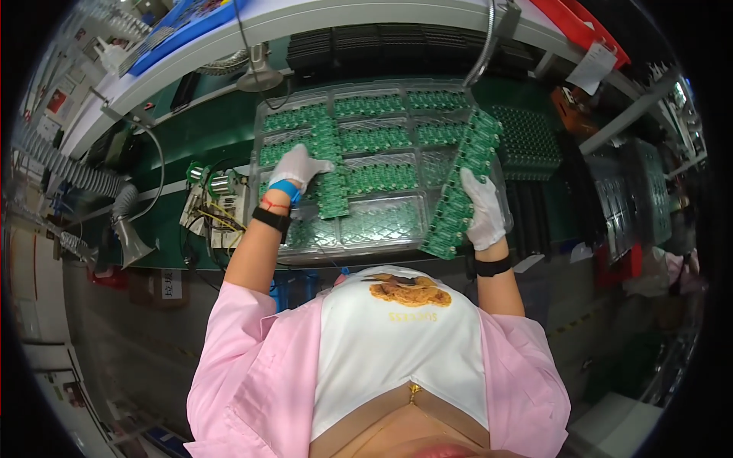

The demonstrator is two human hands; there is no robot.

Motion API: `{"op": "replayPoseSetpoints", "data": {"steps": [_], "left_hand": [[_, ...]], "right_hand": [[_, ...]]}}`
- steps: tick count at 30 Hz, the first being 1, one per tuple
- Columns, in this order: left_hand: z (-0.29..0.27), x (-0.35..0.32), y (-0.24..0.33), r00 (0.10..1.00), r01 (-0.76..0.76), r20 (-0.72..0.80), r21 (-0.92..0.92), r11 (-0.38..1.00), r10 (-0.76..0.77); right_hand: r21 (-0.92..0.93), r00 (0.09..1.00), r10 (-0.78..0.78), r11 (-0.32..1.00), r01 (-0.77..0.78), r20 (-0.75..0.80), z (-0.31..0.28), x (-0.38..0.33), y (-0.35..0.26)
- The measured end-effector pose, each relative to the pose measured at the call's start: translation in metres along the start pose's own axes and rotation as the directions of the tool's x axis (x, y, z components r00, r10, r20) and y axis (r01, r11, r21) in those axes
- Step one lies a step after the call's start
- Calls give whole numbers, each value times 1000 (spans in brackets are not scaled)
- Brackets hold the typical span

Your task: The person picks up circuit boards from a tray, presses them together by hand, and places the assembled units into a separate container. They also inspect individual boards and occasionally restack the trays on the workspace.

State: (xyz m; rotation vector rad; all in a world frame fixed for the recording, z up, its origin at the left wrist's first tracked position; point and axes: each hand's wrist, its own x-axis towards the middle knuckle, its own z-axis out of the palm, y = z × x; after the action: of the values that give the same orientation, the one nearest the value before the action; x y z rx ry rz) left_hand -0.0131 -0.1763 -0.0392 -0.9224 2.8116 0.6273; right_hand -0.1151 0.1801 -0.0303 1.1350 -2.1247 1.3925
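Observation:
My right hand (pixel 484 212), in a white glove, grips a long green circuit board panel (pixel 460 183) by its right edge. The panel is tilted over the right side of a see-through plastic tray (pixel 347 249). A narrower green circuit board strip (pixel 331 172) stands lengthwise over the tray's left half. My gloved left hand (pixel 298 168) is closed at its left edge, the thumb lying across it; the other fingers are partly hidden. Rows of green circuit boards (pixel 374 137) fill the tray's compartments under both pieces.
Right of the tray lies a stack of green boards (pixel 527 141), with black racks (pixel 527 217) nearer me. A small device with wires (pixel 217 202) stands at the left. Extraction nozzles (pixel 259 75) hang below the shelf, which carries a blue bin (pixel 179 30) and a red bin (pixel 584 30).

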Motion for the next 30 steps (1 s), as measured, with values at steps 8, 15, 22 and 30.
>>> {"op": "replayPoseSetpoints", "data": {"steps": [8,15,22,30], "left_hand": [[-32,-123,122,891,-266,-144,-934,238,430],[15,-113,121,323,-856,-552,176,486,769],[32,-125,150,439,-893,-579,-198,403,687],[32,-148,138,363,-926,-538,-119,358,760]], "right_hand": [[514,898,179,768,-383,402,30,14,-72],[-129,942,-61,986,109,331,-22,60,-91],[-63,805,-344,904,424,484,-48,80,-101],[235,705,-401,916,326,585,-54,87,-96]]}}
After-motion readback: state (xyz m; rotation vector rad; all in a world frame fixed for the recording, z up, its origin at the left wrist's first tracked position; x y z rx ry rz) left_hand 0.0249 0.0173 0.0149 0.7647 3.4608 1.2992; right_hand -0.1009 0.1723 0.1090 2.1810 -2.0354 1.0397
